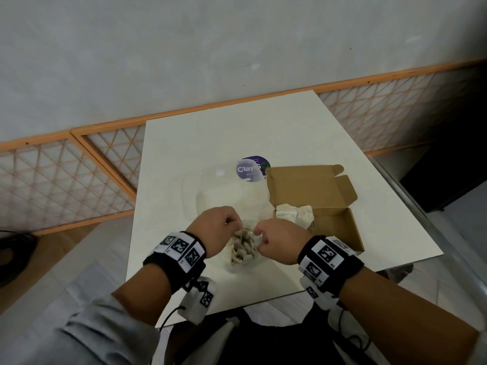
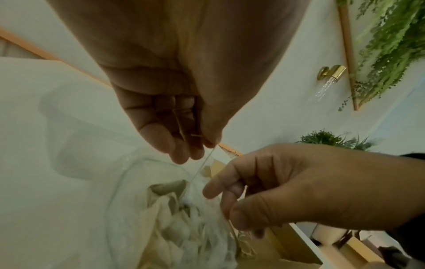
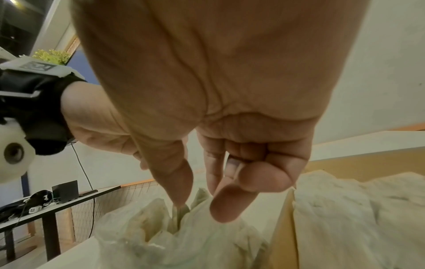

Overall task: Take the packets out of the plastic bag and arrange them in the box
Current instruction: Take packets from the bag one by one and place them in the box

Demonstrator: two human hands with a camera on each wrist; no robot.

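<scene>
A clear plastic bag (image 1: 238,264) stands on the white table (image 1: 210,143) near its front edge, holding several pale paper packets (image 1: 243,247). My left hand (image 1: 232,223) pinches the left side of the bag's mouth. On the other side, my right hand (image 1: 259,233) pinches the rim, so the mouth is spread between them. In the left wrist view the left hand (image 2: 195,151) has the thin rim stretched toward the right hand (image 2: 218,193), above the packets (image 2: 174,227). An open brown cardboard box (image 1: 340,227) lies just right of the bag, with a few packets (image 1: 293,214) at its left end.
A clear plastic tub (image 1: 210,191) with a purple labelled lid (image 1: 249,169) sits behind the bag. The box's lid flap (image 1: 303,185) stands open at the back. In the right wrist view the box wall (image 3: 282,227) rises right beside the bag (image 3: 149,236).
</scene>
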